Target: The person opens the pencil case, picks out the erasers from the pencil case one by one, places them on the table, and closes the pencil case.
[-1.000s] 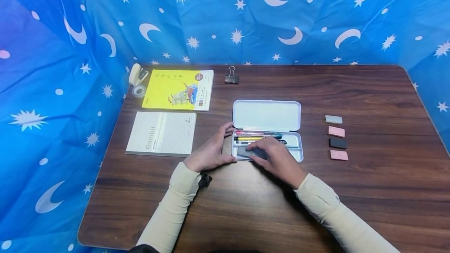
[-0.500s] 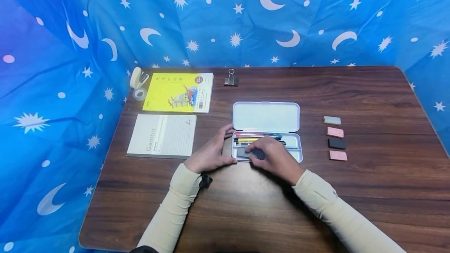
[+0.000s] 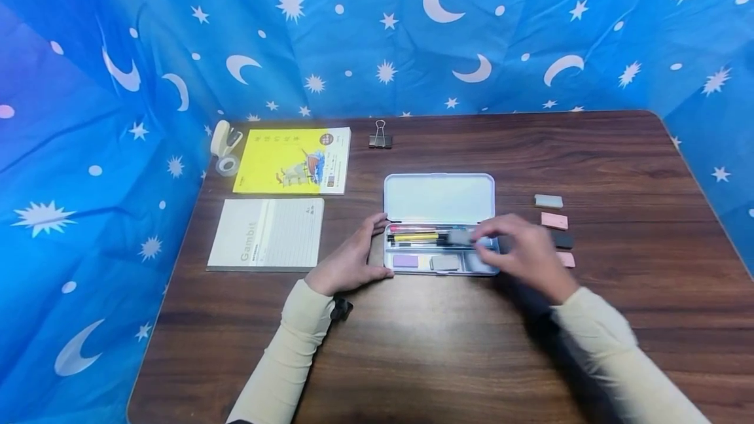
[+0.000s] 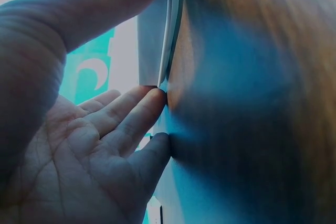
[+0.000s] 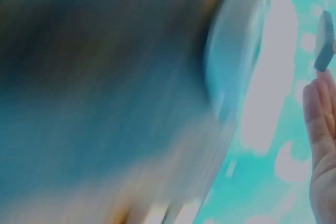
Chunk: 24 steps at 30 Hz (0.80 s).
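An open pencil case [image 3: 438,197] lies with its lid folded back, pens [image 3: 412,237] in its long upper compartment. In the lower one lie a purple block [image 3: 406,261] and a grey block [image 3: 444,262]. My left hand [image 3: 350,259] rests at the case's left end, fingers and thumb spread along the edge; the left wrist view shows the hand [image 4: 89,135] against the case's side. My right hand [image 3: 524,250], blurred, pinches another grey block [image 3: 460,237] above the pens. That block [image 5: 325,41] also shows at the fingertips of the hand [image 5: 323,145] in the right wrist view.
Right of the case, a whitish block [image 3: 548,201], a pink block [image 3: 554,220], a dark block [image 3: 563,239] and another pink one [image 3: 566,260] form a column. At left lie a notebook [image 3: 283,234], yellow book [image 3: 268,162], tape roll [image 3: 227,165] and stapler [image 3: 220,139]; a binder clip [image 3: 380,141] stands behind.
My right hand has lifted a grey block out of the lower compartment and moved right and slightly up in the head view, uncovering the blocks below. My left hand has stayed at the case's end.
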Each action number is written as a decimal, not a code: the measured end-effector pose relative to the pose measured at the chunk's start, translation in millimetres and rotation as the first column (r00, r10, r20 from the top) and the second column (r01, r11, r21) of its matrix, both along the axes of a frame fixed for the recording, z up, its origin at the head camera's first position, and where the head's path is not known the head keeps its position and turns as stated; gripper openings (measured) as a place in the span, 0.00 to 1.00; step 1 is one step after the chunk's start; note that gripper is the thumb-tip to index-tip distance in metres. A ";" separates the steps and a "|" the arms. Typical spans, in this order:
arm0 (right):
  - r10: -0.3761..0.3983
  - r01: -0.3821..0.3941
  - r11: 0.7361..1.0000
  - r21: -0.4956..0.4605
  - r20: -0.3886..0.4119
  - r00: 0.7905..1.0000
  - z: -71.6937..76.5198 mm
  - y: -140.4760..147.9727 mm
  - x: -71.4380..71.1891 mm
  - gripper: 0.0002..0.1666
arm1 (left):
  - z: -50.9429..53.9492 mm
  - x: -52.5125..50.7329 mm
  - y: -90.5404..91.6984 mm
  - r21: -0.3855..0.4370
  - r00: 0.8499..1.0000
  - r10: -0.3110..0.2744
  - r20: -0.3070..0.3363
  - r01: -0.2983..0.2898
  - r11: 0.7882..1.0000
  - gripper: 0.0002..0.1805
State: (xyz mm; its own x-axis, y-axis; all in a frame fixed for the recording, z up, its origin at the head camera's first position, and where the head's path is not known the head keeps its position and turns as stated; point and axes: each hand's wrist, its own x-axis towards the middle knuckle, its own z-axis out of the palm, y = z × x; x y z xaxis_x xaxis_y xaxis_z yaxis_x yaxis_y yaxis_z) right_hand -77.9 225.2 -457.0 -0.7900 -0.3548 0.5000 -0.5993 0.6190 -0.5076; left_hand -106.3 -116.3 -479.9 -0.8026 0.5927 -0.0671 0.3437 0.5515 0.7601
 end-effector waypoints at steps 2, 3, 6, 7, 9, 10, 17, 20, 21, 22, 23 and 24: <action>-0.107 0.107 0.994 0.011 0.010 0.994 4.7 36.0 1.7 0.19 | 0.1 -0.2 -0.1 0.006 1.000 -0.006 -0.001 0.006 1.000 0.58; -0.160 0.160 0.987 0.015 0.020 0.987 6.1 55.3 2.2 0.19 | 0.4 -0.3 -0.2 0.014 1.000 -0.009 -0.004 0.009 1.000 0.58; -0.303 0.301 0.953 0.036 0.094 0.948 6.5 113.5 0.1 0.17 | 1.6 0.0 -1.0 0.023 1.000 -0.011 -0.009 0.012 1.000 0.58; -0.343 0.340 0.939 0.047 0.132 0.930 5.8 131.5 -1.3 0.16 | 1.8 0.0 -1.4 0.028 1.000 -0.012 -0.012 0.012 1.000 0.58; -0.406 0.400 0.914 0.074 0.211 0.889 3.5 162.4 -5.5 0.14 | 2.5 0.0 -2.0 0.032 1.000 -0.013 -0.017 0.013 0.999 0.58; -0.429 0.418 0.903 0.097 0.244 0.870 2.6 174.8 -8.0 0.13 | 2.6 -0.1 -2.3 0.030 1.000 -0.013 -0.016 0.013 0.999 0.58; -0.460 0.376 0.886 0.272 0.406 0.790 -1.7 208.9 -33.4 0.12 | 0.3 0.2 -1.7 0.032 1.000 -0.006 -0.007 0.006 0.999 0.58; -0.443 0.324 0.888 0.325 0.426 0.789 -6.2 213.2 -41.6 0.13 | -1.4 0.5 -1.0 0.038 1.000 -0.005 -0.002 0.005 0.999 0.58; -0.439 0.311 0.889 0.336 0.429 0.790 -7.9 214.4 -43.4 0.13 | -1.7 0.7 -1.0 0.039 1.000 -0.004 0.000 0.004 0.999 0.58; -0.434 0.299 0.889 0.346 0.431 0.791 -9.5 215.7 -44.9 0.13 | -1.6 1.0 -1.0 0.039 1.000 -0.003 0.002 0.003 0.999 0.58; -0.429 0.289 0.890 0.352 0.431 0.794 -10.7 216.4 -46.0 0.12 | -1.4 1.2 -0.9 0.040 1.000 -0.003 0.003 0.003 0.999 0.58; -0.424 0.283 0.892 0.353 0.435 0.795 -11.5 216.8 -46.3 0.13 | -0.9 1.6 -0.8 0.043 1.000 -0.004 0.001 0.004 0.999 0.58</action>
